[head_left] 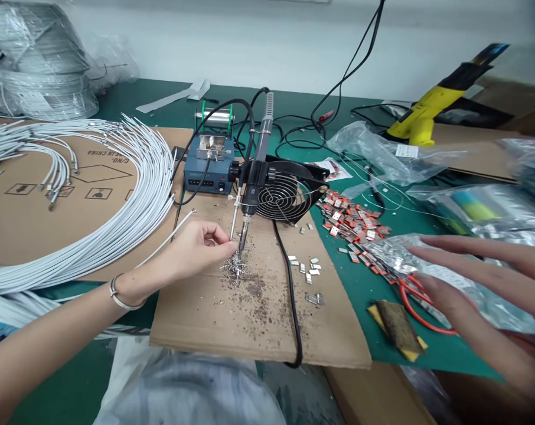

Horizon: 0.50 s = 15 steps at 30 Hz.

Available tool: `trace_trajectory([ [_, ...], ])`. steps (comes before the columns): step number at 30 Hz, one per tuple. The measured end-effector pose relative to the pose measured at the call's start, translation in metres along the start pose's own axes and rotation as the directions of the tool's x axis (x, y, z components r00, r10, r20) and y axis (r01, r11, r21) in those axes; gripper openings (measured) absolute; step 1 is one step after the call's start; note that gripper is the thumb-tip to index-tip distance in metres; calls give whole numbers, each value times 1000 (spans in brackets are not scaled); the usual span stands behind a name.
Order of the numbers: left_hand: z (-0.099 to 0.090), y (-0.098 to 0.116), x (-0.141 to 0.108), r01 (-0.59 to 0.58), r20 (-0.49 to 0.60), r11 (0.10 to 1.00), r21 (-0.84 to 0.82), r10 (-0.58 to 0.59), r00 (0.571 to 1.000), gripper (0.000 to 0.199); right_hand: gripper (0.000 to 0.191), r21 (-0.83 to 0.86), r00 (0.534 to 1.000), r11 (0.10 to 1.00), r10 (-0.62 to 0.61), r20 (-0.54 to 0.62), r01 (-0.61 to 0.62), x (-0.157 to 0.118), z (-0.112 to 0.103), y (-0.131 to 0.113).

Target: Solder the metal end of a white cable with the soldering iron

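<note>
Head view: the green table (360, 289) spreads out around and beyond the grip, and a cardboard sheet (183, 319) lies beneath it. Left of the grip curves a thick bundle of white cables (155, 183). The left hand (205, 245) has thumb and forefinger drawn together just beside the tip of the soldering iron (253, 189), which slants upward from there; I cannot tell whether something is pinched between them. The right hand (511, 360), well to the right of that grip and blurred, has its fingers spread over a clear plastic bag (449, 274). Farther from the wearer than the grip stand a round-grilled fan (285, 198), to its right, and a blue box (205, 177), slightly left. Small silver pieces (303, 268) lie right of the grip; fine metal clippings (236, 268) are heaped just below its fingertips.
</note>
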<state>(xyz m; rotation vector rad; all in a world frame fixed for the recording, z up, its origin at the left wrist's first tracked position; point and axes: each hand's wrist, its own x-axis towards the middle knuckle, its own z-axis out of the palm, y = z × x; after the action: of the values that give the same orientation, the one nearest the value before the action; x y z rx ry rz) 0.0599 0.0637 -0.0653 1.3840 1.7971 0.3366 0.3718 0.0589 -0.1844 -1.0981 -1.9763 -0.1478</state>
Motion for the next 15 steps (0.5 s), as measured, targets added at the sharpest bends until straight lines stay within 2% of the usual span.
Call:
trace_trajectory([
  [3, -1, -1, -1, 5, 12, 1000, 7, -5, 1000, 37, 23, 94, 982, 978, -185, -48, 188, 52, 6, -16],
  [5, -2, -1, -3, 7, 10, 1000, -17, -7, 1000, 38, 17, 27, 950, 958, -281, -138, 287, 93, 14, -33],
  [6, -1, -1, -4, -4, 3, 1000, -28, 5, 1000, 38, 18, 10, 938, 947, -315, -148, 320, 113, 18, -43],
  [7, -1, -1, -5, -21, -10, 999, -28, 20, 1000, 39, 25, 86, 946, 945, -305, -110, 315, 132, 23, -54],
  [8, -1, -1, -5, -40, -24, 999, -22, 39, 999, 40, 28, 103, 967, 963, -242, -79, 249, 148, 28, -65],
  [9, -1, -1, -5, -57, -41, 998, -11, 57, 998, 40, 21, 118, 970, 975, -202, 135, 186, 162, 33, -76],
  [10, -1, -1, -5, -73, -53, 997, -7, 72, 996, 42, 21, 90, 935, 986, -162, 317, 140, 173, 37, -86],
  [13, -1, -1, -1, -90, -60, 995, -32, 88, 994, 39, 30, 49, 851, 957, -277, 446, 286, 191, 47, -107],
  [15, -2, -1, 1, -84, -54, 995, -58, 81, 995, 35, 33, 42, 853, 950, -296, 430, 309, 194, 48, -114],
])
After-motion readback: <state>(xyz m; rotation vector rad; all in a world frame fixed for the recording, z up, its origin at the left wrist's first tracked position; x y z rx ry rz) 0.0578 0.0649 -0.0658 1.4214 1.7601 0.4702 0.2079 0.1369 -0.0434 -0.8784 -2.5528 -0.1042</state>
